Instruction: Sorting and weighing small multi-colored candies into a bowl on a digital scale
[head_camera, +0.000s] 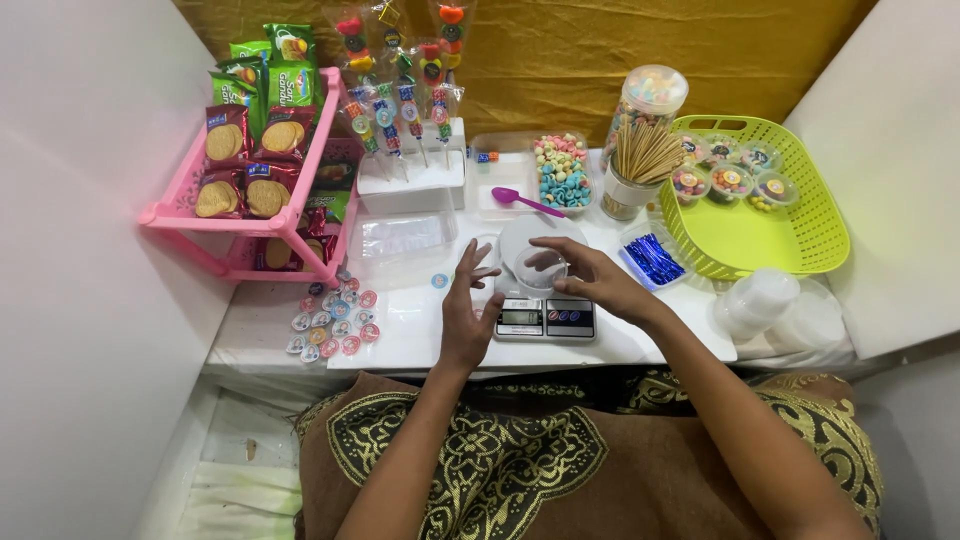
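Observation:
A small white digital scale (545, 318) stands on the white table in front of me. On its round platform sits a small clear plastic cup (541, 271). My right hand (590, 275) reaches in from the right, its fingertips and thumb closed around the cup's rim. To the left of the scale, my left hand (467, 305) is raised with fingers spread and holds nothing. Behind the scale lie a purple spoon (525, 202) and a clear tray of colourful candies (561, 171).
A lime green basket (800, 235) at the right holds several filled candy cups (730, 181). Also here: wooden skewers (643, 155), a candy jar (652, 97), blue twist ties (653, 259), stacked clear cups (760, 298), a pink rack (300, 215) of biscuit packets, wrapped candy skewers (400, 110), round stickers (335, 322).

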